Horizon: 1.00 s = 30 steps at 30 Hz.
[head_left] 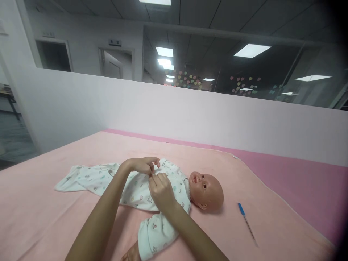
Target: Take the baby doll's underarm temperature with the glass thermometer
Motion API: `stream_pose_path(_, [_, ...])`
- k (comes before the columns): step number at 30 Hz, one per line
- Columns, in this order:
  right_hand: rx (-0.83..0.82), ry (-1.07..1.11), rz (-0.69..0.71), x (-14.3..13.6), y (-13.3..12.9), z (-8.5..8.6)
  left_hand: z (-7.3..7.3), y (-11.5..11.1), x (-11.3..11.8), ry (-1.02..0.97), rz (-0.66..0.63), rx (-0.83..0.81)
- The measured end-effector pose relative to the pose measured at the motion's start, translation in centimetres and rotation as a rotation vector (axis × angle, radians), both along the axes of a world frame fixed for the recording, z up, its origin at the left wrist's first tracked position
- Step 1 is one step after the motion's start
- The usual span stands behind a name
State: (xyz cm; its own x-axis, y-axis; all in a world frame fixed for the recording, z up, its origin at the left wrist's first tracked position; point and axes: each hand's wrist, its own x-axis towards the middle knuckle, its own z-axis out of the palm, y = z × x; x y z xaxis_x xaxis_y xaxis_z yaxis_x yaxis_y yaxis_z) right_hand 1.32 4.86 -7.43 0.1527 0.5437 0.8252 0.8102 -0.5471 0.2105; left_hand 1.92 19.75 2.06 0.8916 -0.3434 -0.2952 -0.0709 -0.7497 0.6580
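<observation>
A baby doll point(209, 192) lies on its back with its head to the right. It wears a white shirt point(138, 190) with small coloured prints and matching trousers point(89, 177). Over the chest, my left hand point(143, 166) pinches the shirt front, thumb and index finger together and the other fingers curled loosely. Right beside it, my right hand point(162, 190) is closed with its fingertips on the same spot of the shirt. The bit of cloth or fastening between the fingertips is too small to make out. One doll sleeve point(157, 232) points toward me beneath my right forearm.
On the pink blanket point(220, 235), right of the doll's head, lies a thin clear stick with a blue end point(241, 209), like a thermometer. A darker pink surface point(293, 181) shows past the blanket's edge. A white partition point(190, 116) rises behind, with windows above.
</observation>
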Motion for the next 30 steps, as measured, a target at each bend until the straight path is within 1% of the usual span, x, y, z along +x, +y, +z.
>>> stream_pose_path(2, [0.004,0.038,0.007,0.0,0.0,-0.1,0.0,0.0,0.0,-0.016,-0.011,-0.013])
stream_pose_path(4, [0.042,0.134,0.023,0.0,0.1,-0.2,0.0,0.0,0.0,-0.037,-0.034,-0.02])
stream_pose_path(9, [0.25,0.463,0.097,-0.2,-0.1,0.1,0.3,-0.2,-0.1,-0.078,-0.09,-0.001])
stream_pose_path(12, [0.337,0.596,0.087,-0.4,-0.3,0.7,0.5,-0.5,-0.3,-0.126,-0.108,0.012])
stream_pose_path(17, [0.35,0.55,0.081,-0.4,-0.6,1.3,0.8,-0.5,-0.6,-0.126,-0.098,0.013])
stream_pose_path(21, [0.341,0.608,0.073,-0.3,-0.6,1.0,1.1,-0.5,-1.0,-0.113,-0.105,-0.024])
stream_pose_path(23, [0.322,0.603,0.061,-0.2,-0.6,0.8,1.2,-0.6,-1.1,-0.098,-0.092,-0.011])
stream_pose_path(27, [0.261,0.494,0.052,-0.1,-0.5,0.4,1.6,-0.7,-1.4,-0.099,-0.031,0.043])
stream_pose_path(30, [0.205,0.404,0.061,0.0,-0.5,0.3,1.7,-0.6,-1.5,-0.11,-0.013,0.065])
